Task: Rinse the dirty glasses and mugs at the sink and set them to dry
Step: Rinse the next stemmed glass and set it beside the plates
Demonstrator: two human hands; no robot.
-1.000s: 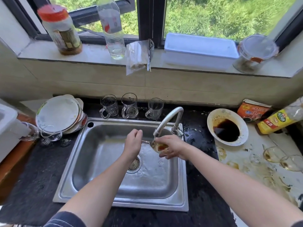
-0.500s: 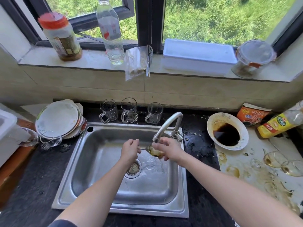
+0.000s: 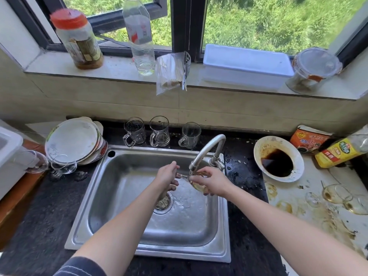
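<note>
Over the steel sink (image 3: pixel 123 242) I hold a stemmed wine glass (image 3: pixel 196 186) on its side under the tap (image 3: pixel 207 150). My right hand (image 3: pixel 215 182) wraps its bowl, which has brownish residue. My left hand (image 3: pixel 167 177) grips the stem end. Water wets the sink floor. Three glass mugs (image 3: pixel 159 131) stand in a row behind the sink. Two wine glasses (image 3: pixel 63 166) sit left of the sink beside the plates. Several dirty wine glasses (image 3: pixel 336 194) lie on the stained board at the right.
A stack of plates (image 3: pixel 73 141) leans at the back left. A white bowl of dark sauce (image 3: pixel 278 158), a yellow bottle (image 3: pixel 338 152) and an orange packet (image 3: pixel 308 139) sit at the right. Jars, a bottle and a white box (image 3: pixel 247 66) line the windowsill.
Both hands have shifted slightly with the glass under the spout; my left hand has turned around the stem. The view has tilted down a little.
</note>
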